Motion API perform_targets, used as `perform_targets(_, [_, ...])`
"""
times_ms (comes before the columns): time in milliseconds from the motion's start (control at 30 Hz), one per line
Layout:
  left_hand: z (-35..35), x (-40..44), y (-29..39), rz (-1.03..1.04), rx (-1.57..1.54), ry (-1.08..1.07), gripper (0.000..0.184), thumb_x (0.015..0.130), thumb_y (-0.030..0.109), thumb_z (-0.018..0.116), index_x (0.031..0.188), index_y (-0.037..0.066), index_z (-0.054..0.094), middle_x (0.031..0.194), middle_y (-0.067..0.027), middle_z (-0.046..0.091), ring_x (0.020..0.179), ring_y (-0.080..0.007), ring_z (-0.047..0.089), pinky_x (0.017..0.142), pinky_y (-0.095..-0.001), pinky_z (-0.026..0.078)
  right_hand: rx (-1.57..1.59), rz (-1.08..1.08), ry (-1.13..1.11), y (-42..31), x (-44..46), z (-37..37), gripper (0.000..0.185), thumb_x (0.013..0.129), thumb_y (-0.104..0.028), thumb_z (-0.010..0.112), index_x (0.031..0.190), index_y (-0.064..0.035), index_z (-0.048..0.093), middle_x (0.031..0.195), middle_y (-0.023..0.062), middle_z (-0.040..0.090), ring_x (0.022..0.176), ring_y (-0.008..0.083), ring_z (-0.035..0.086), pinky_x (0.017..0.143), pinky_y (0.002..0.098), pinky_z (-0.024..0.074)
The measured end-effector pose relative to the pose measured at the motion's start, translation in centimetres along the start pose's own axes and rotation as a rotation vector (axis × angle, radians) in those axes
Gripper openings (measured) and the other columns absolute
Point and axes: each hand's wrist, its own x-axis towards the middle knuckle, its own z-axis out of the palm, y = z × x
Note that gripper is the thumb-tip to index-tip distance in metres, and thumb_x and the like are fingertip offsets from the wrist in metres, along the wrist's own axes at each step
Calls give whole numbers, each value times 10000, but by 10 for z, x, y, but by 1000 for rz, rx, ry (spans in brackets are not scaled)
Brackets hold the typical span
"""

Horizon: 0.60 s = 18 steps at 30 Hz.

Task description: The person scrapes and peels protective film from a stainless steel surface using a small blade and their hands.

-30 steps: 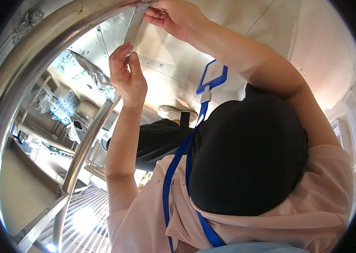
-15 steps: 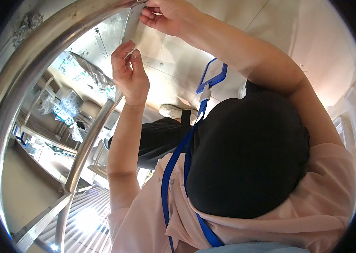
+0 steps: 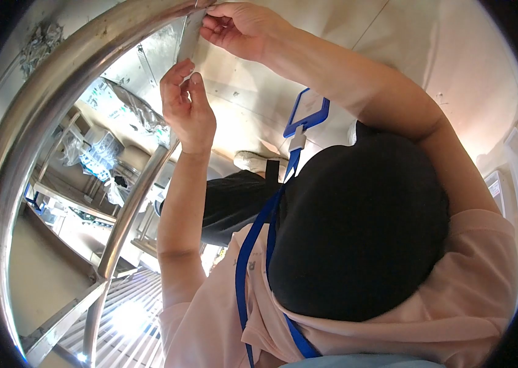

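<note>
My left hand [image 3: 188, 113] is raised with curled fingers, its thumb close to the index fingertip. What lies between them is too small to make out. Further up, my right hand [image 3: 234, 30] has thumb and fingers pinched together beside the top end of a curved metal rail [image 3: 57, 76]. Its fingertips are near a narrow grey strip [image 3: 190, 37], which runs down towards the left hand. Whether either hand grips this strip is unclear. A badge in a blue frame [image 3: 307, 113] hangs from a blue lanyard [image 3: 247, 257] over my pink shirt [image 3: 210, 331].
A second metal tube [image 3: 127, 230] rises on the left above a slatted surface [image 3: 130, 325]. Clear plastic bags [image 3: 96, 153] lie beyond the rail. A large black rounded shape [image 3: 360, 227] covers the middle. Clear plastic containers [image 3: 513, 190] stand at the right edge.
The right hand has shifted slightly left and down, its fingers still pinched. My left hand has barely moved. The view has shifted a little.
</note>
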Motion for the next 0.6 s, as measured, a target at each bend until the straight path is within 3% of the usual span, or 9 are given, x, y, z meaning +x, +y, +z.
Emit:
perform_targets(100, [4,-1,0,-5,-26,-14,138,858,26,518,994,13,533,1085,-96,522,930,-155,520,715,-250,446,26,12,18,-1,0,6,49,812,-15,528,775,-47,525,763,51,523,678,147,495,670,277,463])
perform_targets(233, [6,-1,2,-8,-48,-16,194,882,50,504,1066,-11,511,1073,-84,553,971,-133,526,841,-243,430,27,-11,32,0,0,12,88,783,-13,528,721,-70,502,733,35,511,649,139,474,633,278,446])
perform_targets(300, [6,1,2,-12,-44,-22,192,881,54,508,1062,-12,512,1073,-83,553,972,-131,526,844,-243,430,15,-15,30,2,0,12,69,798,-18,533,746,-62,522,755,40,528,681,143,495,657,272,452])
perform_targets(400, [7,5,2,-3,-47,-32,119,870,46,515,985,18,531,1079,-92,518,937,-155,515,718,-249,443,-34,-91,71,4,-2,16,55,817,-8,529,871,1,533,850,83,532,760,183,526,722,301,469])
perform_targets(500, [7,10,4,20,-50,-25,113,871,43,512,979,19,530,1075,-94,522,926,-152,518,718,-253,446,-44,-124,44,2,-4,14,115,812,18,530,925,38,531,896,111,523,796,217,535,747,335,479])
perform_targets(600, [3,13,6,41,6,-44,193,882,44,499,1062,-24,507,1071,-99,548,978,-150,534,839,-247,444,-45,-161,-76,2,-2,3,109,802,38,533,910,47,530,898,125,518,813,230,538,740,350,486])
